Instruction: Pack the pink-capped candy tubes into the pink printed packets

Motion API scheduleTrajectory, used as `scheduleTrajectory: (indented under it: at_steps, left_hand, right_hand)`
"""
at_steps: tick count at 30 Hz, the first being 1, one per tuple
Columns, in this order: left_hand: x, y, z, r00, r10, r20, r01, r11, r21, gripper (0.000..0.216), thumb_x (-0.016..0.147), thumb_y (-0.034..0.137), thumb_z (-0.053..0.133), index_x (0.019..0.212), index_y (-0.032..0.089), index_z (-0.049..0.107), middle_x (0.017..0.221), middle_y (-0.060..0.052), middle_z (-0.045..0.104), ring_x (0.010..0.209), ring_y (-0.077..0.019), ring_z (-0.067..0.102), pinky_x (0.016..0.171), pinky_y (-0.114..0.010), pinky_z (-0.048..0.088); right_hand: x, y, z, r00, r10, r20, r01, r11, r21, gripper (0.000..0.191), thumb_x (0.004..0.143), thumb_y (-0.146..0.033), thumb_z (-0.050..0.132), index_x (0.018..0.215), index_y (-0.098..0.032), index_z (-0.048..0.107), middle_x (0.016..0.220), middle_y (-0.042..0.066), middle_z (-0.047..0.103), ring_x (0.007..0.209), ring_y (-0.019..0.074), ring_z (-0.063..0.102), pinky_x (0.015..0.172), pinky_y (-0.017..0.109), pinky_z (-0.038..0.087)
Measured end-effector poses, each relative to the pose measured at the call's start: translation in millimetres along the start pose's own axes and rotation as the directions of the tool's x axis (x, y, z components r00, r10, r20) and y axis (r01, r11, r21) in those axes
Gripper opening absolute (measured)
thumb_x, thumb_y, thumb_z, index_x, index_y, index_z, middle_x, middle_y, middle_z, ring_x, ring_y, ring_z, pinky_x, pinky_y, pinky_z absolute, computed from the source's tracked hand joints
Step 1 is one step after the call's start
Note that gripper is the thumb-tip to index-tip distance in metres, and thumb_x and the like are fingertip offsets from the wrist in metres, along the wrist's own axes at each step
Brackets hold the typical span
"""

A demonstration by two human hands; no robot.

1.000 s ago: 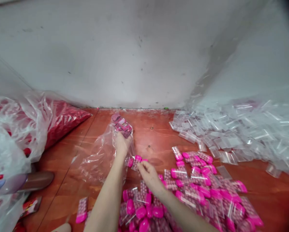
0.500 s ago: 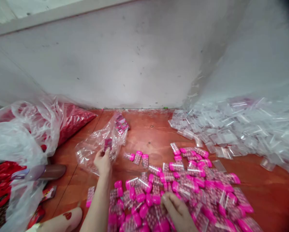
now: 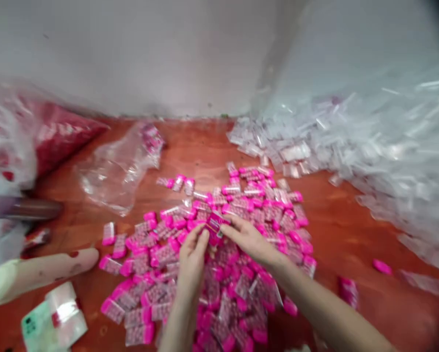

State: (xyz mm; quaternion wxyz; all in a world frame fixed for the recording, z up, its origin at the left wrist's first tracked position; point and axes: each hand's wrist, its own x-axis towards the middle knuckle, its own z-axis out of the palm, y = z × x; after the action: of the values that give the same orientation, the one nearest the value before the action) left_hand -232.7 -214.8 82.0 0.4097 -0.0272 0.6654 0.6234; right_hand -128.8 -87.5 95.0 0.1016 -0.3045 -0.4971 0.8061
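A small magenta printed card (image 3: pixel 215 226) is held up between my two hands, above the middle of the pile. My left hand (image 3: pixel 193 244) pinches its left edge between thumb and fingers. From the other side, the fingers of my right hand (image 3: pixel 243 234) close on its right edge. Below and around both hands lie many small clear containers with bright pink caps (image 3: pixel 164 254), filled with pinkish-brown beads. More magenta cards (image 3: pixel 152 138) rest on a crumpled clear plastic bag (image 3: pixel 111 171) further back on the left.
Clear empty sleeves (image 3: pixel 296 149) form a large heap at the right. Bags of red material (image 3: pixel 65 134) stand at the left wall. A foot or leg in a light covering (image 3: pixel 57 266) reaches in from the left, near a mint-green phone-like object (image 3: pixel 35 325). The floor (image 3: pixel 200 142) is reddish-brown.
My left hand has come back from the plastic bag with the card, over the pile. My right hand has risen from the pile and now grips the card too. The view has tilted down.
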Motion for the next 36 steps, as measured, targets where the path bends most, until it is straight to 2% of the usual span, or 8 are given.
scheduleTrajectory:
  at_steps: [4, 7, 10, 13, 17, 21, 27, 36]
  left_hand:
    - [5, -21, 12, 0.98, -0.044, 0.193, 0.052, 0.998, -0.039, 0.052, 0.075, 0.043, 0.089, 0.12, 0.018, 0.079, 0.09, -0.005, 0.08, 0.055, -0.013, 0.062, 0.05, -0.025, 0.052]
    - [-7, -40, 15, 0.96, -0.041, 0.278, 0.056, 0.997, -0.046, 0.053, 0.077, 0.036, 0.087, 0.125, 0.019, 0.078, 0.089, -0.005, 0.079, 0.061, -0.0173, 0.069, 0.054, -0.028, 0.056]
    - [-30, -56, 22, 0.948, -0.027, 0.317, 0.059, 0.994, -0.091, 0.043, 0.083, 0.04, 0.084, 0.121, 0.021, 0.078, 0.1, -0.008, 0.081, 0.08, -0.0241, 0.079, 0.066, -0.033, 0.065]
    - [-61, -72, 27, 0.916, -0.031, 0.401, 0.075, 0.993, -0.094, 0.039, 0.097, 0.057, 0.067, 0.112, 0.023, 0.078, 0.117, -0.013, 0.081, 0.098, -0.0319, 0.081, 0.076, -0.045, 0.069]
    - [-113, -109, 27, 0.872, 0.005, 0.49, 0.029, 0.998, -0.06, 0.034, 0.098, 0.051, 0.065, 0.118, 0.025, 0.076, 0.132, -0.011, 0.077, 0.119, -0.0362, 0.076, 0.082, -0.048, 0.07]
    - [-167, -162, 19, 0.886, 0.056, 0.459, -0.014, 0.995, -0.096, 0.03, 0.092, 0.039, 0.072, 0.119, 0.026, 0.074, 0.141, -0.008, 0.073, 0.122, -0.0344, 0.074, 0.077, -0.038, 0.069]
    - [-233, -217, 4, 0.885, 0.062, 0.462, 0.0, 0.991, -0.133, 0.034, 0.096, 0.037, 0.068, 0.128, 0.025, 0.069, 0.146, -0.009, 0.069, 0.117, -0.0298, 0.074, 0.079, -0.039, 0.069]
    - [-283, -294, -31, 0.874, 0.074, 0.48, -0.186, 0.964, 0.191, 0.066, 0.078, 0.044, 0.082, 0.139, 0.024, 0.066, 0.108, -0.005, 0.078, 0.065, -0.0183, 0.068, 0.061, -0.033, 0.06]
  right_hand:
    - [-10, 21, -41, 0.998, -0.012, 0.058, 0.01, 1.0, 0.029, 0.035, 0.092, -0.045, 0.078, 0.115, -0.019, 0.08, 0.096, 0.004, 0.078, 0.079, 0.0176, 0.07, 0.078, 0.032, 0.058]
    - [-29, 34, -66, 0.997, -0.03, 0.076, 0.031, 1.0, -0.001, 0.035, 0.093, -0.043, 0.076, 0.118, -0.019, 0.08, 0.093, 0.004, 0.078, 0.073, 0.0163, 0.068, 0.072, 0.031, 0.058]
    - [-57, 35, -84, 0.975, -0.209, 0.079, 0.221, 0.957, -0.188, 0.031, 0.096, -0.036, 0.069, 0.122, -0.021, 0.08, 0.1, 0.005, 0.078, 0.086, 0.02, 0.072, 0.081, 0.036, 0.062]
    - [-94, 38, -97, 0.84, -0.489, 0.234, 0.537, 0.694, -0.479, 0.032, 0.097, -0.023, 0.064, 0.125, -0.024, 0.08, 0.118, 0.008, 0.076, 0.112, 0.0246, 0.071, 0.101, 0.044, 0.059]
    - [-154, 69, -105, 0.658, -0.588, 0.47, 0.707, 0.269, -0.654, 0.038, 0.096, -0.015, 0.058, 0.124, -0.027, 0.08, 0.133, 0.01, 0.072, 0.126, 0.029, 0.067, 0.11, 0.051, 0.055]
    - [-224, 122, -101, 0.607, -0.671, 0.427, 0.713, 0.222, -0.665, 0.05, 0.096, -0.01, 0.05, 0.139, -0.025, 0.07, 0.143, 0.013, 0.065, 0.137, 0.0297, 0.061, 0.116, 0.053, 0.052]
    - [-300, 178, -80, 0.601, -0.788, 0.134, 0.599, 0.334, -0.728, 0.024, 0.107, -0.027, 0.058, 0.127, -0.021, 0.072, 0.125, 0.012, 0.062, 0.122, 0.0263, 0.063, 0.107, 0.044, 0.055]
    - [-359, 238, -65, 0.76, -0.618, 0.202, 0.312, 0.075, -0.947, 0.015, 0.101, -0.021, 0.074, 0.087, -0.019, 0.07, 0.094, 0.007, 0.067, 0.094, 0.0245, 0.056, 0.086, 0.038, 0.046]
